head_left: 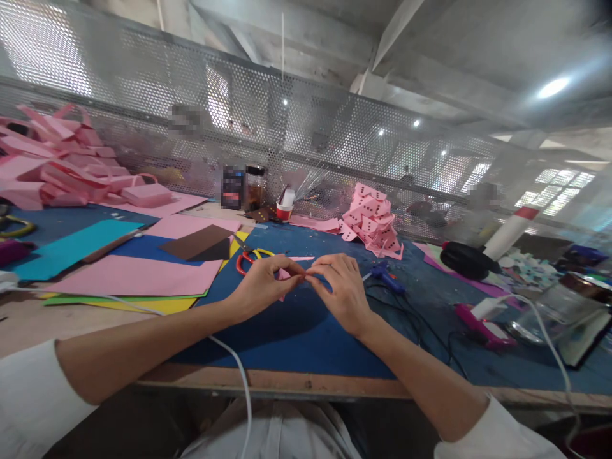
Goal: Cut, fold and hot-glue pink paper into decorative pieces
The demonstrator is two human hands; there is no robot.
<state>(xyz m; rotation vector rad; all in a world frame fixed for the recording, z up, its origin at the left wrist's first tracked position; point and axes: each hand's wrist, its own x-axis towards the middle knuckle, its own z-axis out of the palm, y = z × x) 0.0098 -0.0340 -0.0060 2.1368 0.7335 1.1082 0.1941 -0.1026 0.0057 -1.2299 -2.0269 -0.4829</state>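
Observation:
My left hand [262,280] and my right hand [342,293] meet fingertip to fingertip above the blue mat [268,344]. Both are closed in a pinch on a small piece of pink paper [283,280], partly hidden behind my left fingers. Just behind the hands lies a thin pink strip [303,258]. Scissors with red and yellow handles [246,261] rest beside my left hand. To the right of my right hand is a blue glue gun [387,278] with a dark cord.
Coloured sheets [138,275] lie at left, below a heap of pink paper baskets [62,159]. A dotted pink paper pile [370,220], a red-and-white cup [285,210] and a jar [254,188] stand at the back. A pink power strip [485,325] and white cable are at right.

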